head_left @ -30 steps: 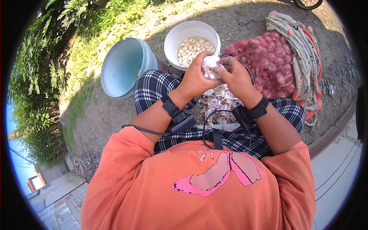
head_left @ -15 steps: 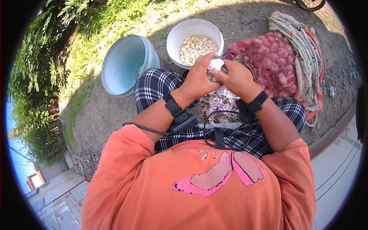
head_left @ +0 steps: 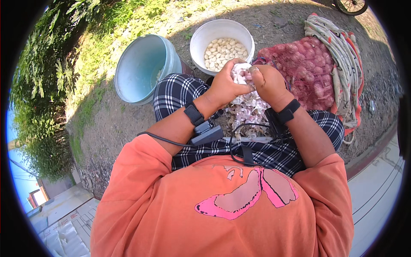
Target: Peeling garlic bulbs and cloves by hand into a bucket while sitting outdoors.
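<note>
Both my hands hold one white garlic bulb (head_left: 240,73) above my lap. My left hand (head_left: 225,84) grips it from the left, and my right hand (head_left: 268,82) pinches it from the right with thumb and fingertips. Under the hands a heap of papery garlic skins (head_left: 248,112) lies on my checked trousers. Just beyond the hands stands a white bucket (head_left: 201,37) with peeled garlic cloves (head_left: 222,50) in its bottom. To the right of it rests a red mesh sack (head_left: 307,68) full of garlic bulbs.
A pale blue bucket (head_left: 141,68) stands on the bare ground at my left. Coiled rope on a cloth (head_left: 342,55) lies behind the mesh sack. Grass and bushes (head_left: 55,77) fill the left side. A concrete ledge (head_left: 376,184) runs at the right.
Both hands have stayed together on the garlic bulb, shifting slightly while the fingers work at it. Nothing else has moved.
</note>
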The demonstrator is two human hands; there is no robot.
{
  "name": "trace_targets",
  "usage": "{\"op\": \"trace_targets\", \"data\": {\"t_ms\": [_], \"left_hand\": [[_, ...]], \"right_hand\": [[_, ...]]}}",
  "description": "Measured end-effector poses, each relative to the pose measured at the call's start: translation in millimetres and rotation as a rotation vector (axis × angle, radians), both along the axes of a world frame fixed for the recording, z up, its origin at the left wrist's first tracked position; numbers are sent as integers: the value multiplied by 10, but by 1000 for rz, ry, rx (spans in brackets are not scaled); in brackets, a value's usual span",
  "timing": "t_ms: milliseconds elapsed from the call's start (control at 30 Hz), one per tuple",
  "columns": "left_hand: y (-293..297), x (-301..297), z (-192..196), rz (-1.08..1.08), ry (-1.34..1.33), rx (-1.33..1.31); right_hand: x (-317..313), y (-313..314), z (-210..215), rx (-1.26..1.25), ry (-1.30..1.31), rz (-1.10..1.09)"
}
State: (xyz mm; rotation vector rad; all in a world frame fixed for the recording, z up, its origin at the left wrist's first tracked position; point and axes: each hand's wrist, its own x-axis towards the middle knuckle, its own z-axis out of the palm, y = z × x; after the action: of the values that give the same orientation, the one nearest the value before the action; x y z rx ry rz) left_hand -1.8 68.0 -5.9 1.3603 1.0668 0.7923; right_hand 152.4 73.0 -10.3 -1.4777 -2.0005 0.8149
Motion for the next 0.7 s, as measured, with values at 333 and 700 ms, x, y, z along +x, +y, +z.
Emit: {"op": "trace_targets", "data": {"t_ms": [333,700], "left_hand": [[81,-53,30,126,-628,-619],[153,-50,-61,213,-593,-654]], "right_hand": [[24,-20,-163,-317,735,-87],[22,-21,91,-5,220,79]]}}
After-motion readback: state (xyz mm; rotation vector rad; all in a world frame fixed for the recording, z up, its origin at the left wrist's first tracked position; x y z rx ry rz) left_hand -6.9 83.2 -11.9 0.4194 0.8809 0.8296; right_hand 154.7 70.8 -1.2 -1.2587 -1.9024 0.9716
